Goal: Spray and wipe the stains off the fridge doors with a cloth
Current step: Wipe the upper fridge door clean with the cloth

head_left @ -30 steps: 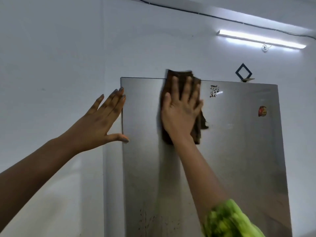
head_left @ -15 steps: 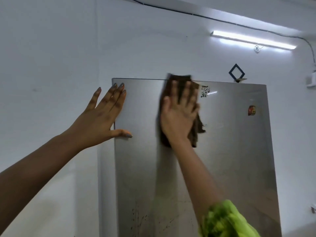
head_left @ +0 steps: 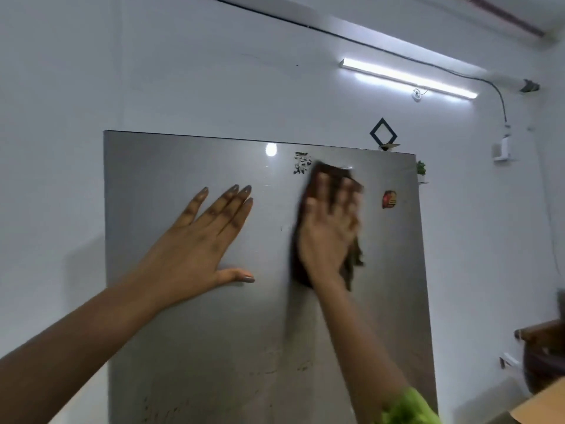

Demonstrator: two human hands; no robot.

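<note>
Steel fridge door (head_left: 195,338) bears a brown cloth (head_left: 298,266), a red magnet (head_left: 389,199), a black smudge (head_left: 301,163); stains (head_left: 301,367) lower down.

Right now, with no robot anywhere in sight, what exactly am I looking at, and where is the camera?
There is no machine here. A person is cleaning by hand, and the single camera sits on their head, looking forward at the hands. The big grey sheet is a steel fridge door. The left hand rests open against it, fingers straight, holding nothing. The right hand presses a brown cloth flat on the door, just beside a dark smudge near the top edge. The blur there suggests wiping. A small red magnet sticks to the door further right. Fainter marks show low on the door.
</note>
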